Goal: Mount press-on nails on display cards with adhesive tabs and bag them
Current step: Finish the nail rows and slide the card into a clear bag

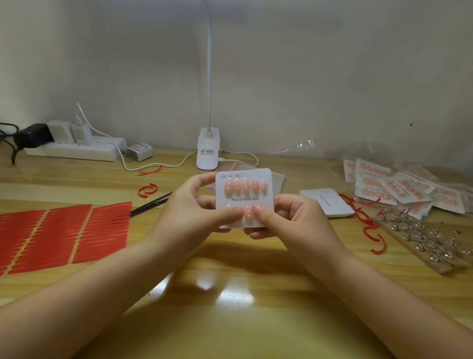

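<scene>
Thumbs of left hand (196, 204) and right hand (288, 219) press pink nails onto the white rectangular display card (243, 198), gripped upright between both.

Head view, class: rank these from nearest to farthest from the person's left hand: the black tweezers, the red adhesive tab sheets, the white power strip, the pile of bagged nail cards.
1. Black tweezers, just left of the left hand.
2. Red adhesive tab sheets, front left on the table.
3. White power strip, back left by the wall.
4. Pile of bagged nail cards, far right, beyond the right hand.
</scene>
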